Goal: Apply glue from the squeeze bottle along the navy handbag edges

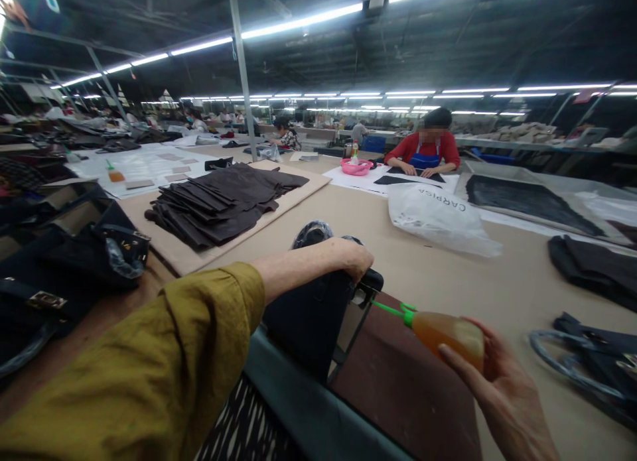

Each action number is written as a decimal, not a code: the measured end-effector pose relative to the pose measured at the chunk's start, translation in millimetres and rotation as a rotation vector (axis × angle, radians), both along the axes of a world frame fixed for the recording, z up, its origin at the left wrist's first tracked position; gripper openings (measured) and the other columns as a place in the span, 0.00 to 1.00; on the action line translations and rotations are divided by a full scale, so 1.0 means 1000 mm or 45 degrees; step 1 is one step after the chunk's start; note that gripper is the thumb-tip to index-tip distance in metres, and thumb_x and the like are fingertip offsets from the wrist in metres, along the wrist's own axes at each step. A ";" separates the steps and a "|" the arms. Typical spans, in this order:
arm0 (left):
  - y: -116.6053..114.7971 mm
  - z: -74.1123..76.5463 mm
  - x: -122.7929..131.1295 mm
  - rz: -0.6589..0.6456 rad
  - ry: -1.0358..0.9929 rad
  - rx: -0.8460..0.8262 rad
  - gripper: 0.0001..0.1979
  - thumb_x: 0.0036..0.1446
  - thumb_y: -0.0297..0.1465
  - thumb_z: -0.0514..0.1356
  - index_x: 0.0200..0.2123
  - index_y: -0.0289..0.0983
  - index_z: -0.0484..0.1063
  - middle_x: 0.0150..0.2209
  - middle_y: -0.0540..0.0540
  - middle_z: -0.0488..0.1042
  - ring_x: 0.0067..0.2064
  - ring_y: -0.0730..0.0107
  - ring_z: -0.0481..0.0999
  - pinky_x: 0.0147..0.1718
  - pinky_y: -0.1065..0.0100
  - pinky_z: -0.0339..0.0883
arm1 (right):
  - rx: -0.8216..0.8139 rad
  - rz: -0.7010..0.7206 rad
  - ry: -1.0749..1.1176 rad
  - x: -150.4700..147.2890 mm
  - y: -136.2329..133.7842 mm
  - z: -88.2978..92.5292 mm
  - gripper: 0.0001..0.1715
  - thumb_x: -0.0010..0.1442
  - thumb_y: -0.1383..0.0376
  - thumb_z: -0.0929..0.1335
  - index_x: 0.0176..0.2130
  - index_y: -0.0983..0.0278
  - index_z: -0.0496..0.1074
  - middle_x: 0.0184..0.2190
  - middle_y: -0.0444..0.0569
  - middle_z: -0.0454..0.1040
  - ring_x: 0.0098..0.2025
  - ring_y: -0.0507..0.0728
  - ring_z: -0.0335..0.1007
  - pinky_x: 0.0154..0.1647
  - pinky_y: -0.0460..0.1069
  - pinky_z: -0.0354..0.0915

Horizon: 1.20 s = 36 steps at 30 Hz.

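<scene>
My left hand (348, 257) curls over the top edge of a dark bag (308, 322) that stands on the table in front of me, gripping it. In my right hand (502, 381) is a squeeze bottle of amber liquid (448, 333). Its green nozzle (393, 310) points left at the bag's top edge, just below my left hand. A brown sheet (398, 375) lies under the bottle.
A stack of dark brown leather pieces (219, 205) lies on a board at left. Dark bags (74, 262) sit at far left, more bags (592, 361) at right. A white plastic bag (438, 215) lies ahead. A person in red (423, 152) works across the table.
</scene>
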<state>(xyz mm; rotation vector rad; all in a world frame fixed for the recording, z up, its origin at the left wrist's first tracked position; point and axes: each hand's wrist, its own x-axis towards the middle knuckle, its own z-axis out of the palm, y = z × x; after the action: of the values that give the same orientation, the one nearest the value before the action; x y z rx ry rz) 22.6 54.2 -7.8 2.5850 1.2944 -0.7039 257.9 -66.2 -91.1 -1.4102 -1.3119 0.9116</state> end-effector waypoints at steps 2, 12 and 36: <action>-0.002 0.002 -0.001 0.003 -0.010 0.006 0.21 0.34 0.36 0.67 0.36 0.36 0.78 0.39 0.40 0.78 0.39 0.55 0.75 0.34 0.64 0.70 | -0.008 -0.008 0.006 0.000 -0.003 0.002 0.43 0.35 0.48 0.75 0.48 0.61 0.65 0.41 0.50 0.73 0.42 0.66 0.71 0.45 0.54 0.68; -0.005 0.005 -0.003 0.033 -0.018 0.032 0.22 0.32 0.36 0.67 0.36 0.37 0.77 0.40 0.40 0.78 0.40 0.56 0.75 0.36 0.65 0.69 | 0.035 -0.008 0.029 -0.005 0.003 0.006 0.40 0.37 0.49 0.75 0.48 0.59 0.65 0.41 0.49 0.73 0.41 0.65 0.72 0.43 0.54 0.70; -0.008 0.006 -0.007 0.004 -0.014 0.036 0.19 0.39 0.37 0.66 0.36 0.35 0.77 0.38 0.39 0.78 0.38 0.57 0.75 0.33 0.66 0.69 | -0.036 0.104 -0.147 0.000 -0.021 -0.025 0.39 0.41 0.46 0.73 0.50 0.56 0.65 0.45 0.47 0.71 0.44 0.63 0.70 0.47 0.53 0.66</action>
<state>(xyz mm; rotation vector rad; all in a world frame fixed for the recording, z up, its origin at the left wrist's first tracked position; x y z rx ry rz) 16.0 46.5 -1.6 2.6044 1.3144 -0.6747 258.3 -87.7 -116.2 -1.4584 -1.4571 0.9173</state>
